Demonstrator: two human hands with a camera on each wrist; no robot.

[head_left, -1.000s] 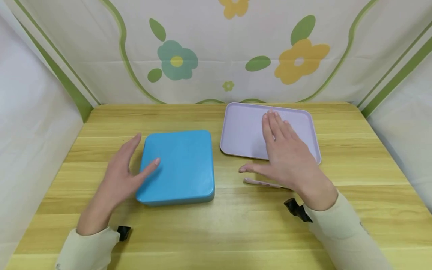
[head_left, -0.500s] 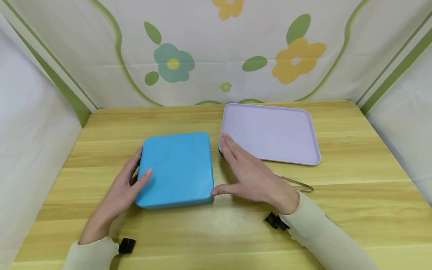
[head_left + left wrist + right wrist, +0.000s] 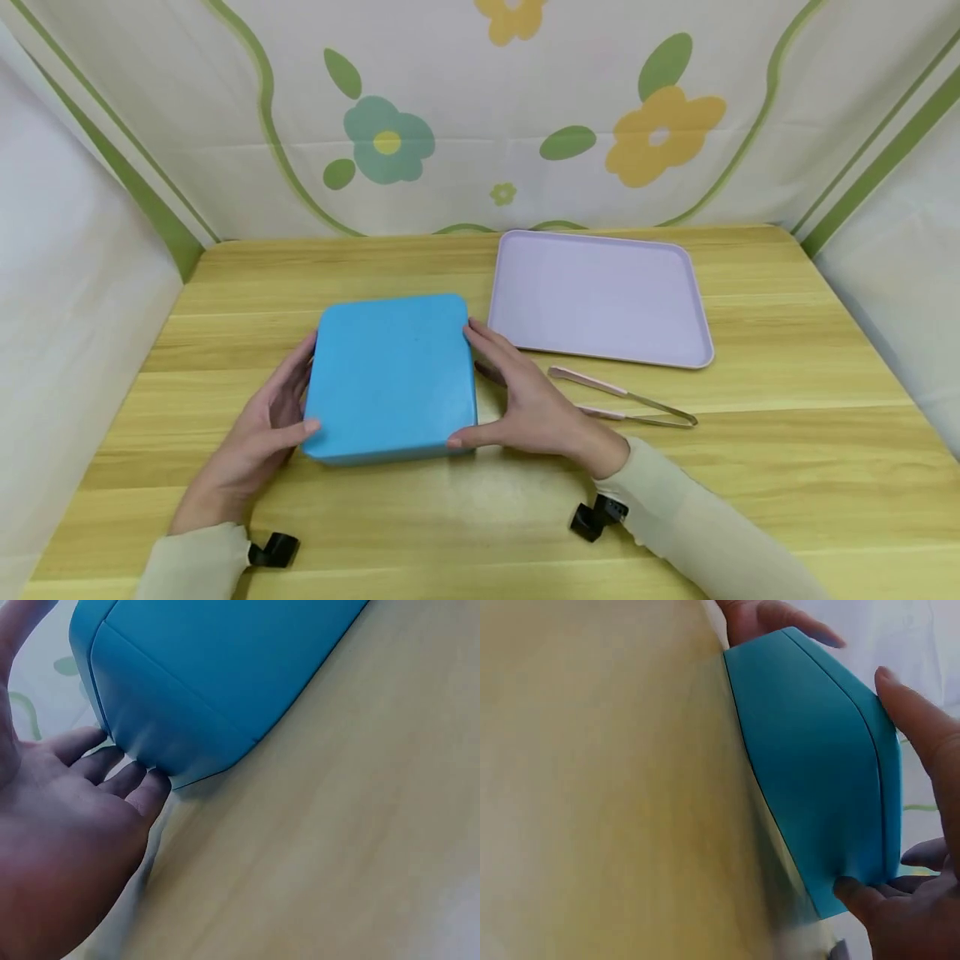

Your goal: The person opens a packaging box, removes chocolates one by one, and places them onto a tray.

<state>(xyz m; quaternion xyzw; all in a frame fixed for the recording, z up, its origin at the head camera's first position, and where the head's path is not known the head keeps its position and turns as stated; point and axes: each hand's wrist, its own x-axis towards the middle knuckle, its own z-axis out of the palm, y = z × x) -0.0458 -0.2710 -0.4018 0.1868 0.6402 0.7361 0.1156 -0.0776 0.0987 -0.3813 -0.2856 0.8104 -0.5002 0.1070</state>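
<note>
A square blue box [image 3: 392, 377] with rounded corners sits on the wooden table, left of centre in the head view. A seam below its top edge marks a lid, seen on the box [image 3: 202, 667] in the left wrist view. My left hand [image 3: 251, 440] holds the left side, its fingertips against the wall and its thumb at the front-left lid edge. On the opposite side, my right hand [image 3: 536, 407] grips the box, fingers along the right wall and thumb at the front-right corner. Both hands also show around the box [image 3: 810, 750] in the right wrist view.
A shallow lilac tray [image 3: 600, 296] lies at the back right of the table. In front of it are metal tongs [image 3: 660, 407] with pale pink arms, partly behind my right hand. A flower-patterned cloth [image 3: 450, 208] hangs along the table's back edge.
My right hand has come left from over the tray to the box's right side, uncovering the tongs. My left hand has closed in on the left side, its thumb lower at the lid edge.
</note>
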